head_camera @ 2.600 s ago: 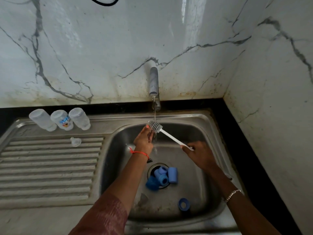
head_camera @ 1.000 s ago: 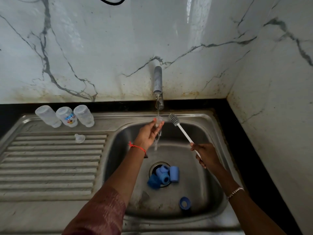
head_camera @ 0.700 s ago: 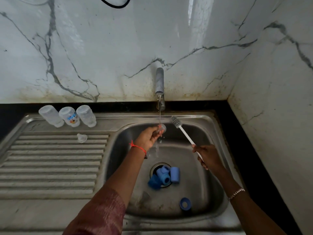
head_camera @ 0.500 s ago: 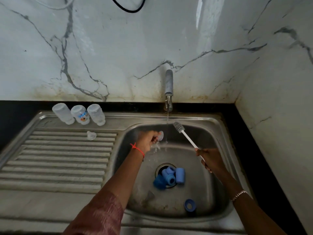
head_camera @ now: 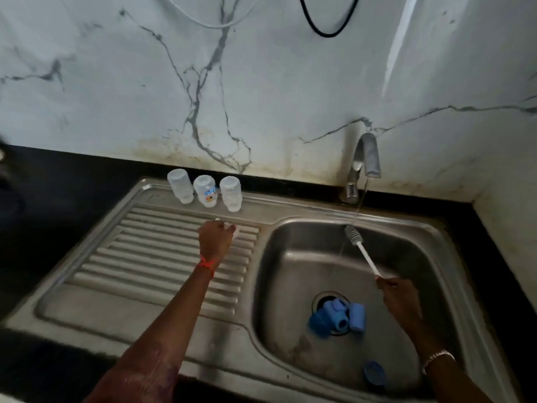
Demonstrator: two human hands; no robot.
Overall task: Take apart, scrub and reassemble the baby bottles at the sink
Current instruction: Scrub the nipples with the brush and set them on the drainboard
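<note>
A person's left hand, a red thread tied at the wrist, is held over the ribbed drainboard near its back right corner, just left of the basin. The fingers curl round a small pale piece, apparently a clear teat, though blur leaves its shape uncertain. The right hand, with a beaded bracelet on its wrist, is above the basin's right half. It grips the lower end of a white-handled bottle brush, whose bristled head tilts up and back into the thin stream of water.

That stream falls from a steel tap fixed at the back edge of the sink. Three clear bottles stand mouth-down in a tight row along the drainboard's back edge, and the middle one bears a small printed picture. In the basin, a cluster of blue bottle parts lies over the drain. A single blue ring sits apart, near the front right corner. Behind the sink rises a veined marble wall, stained along its base, with a black cable and a white cable looping down at the top.
</note>
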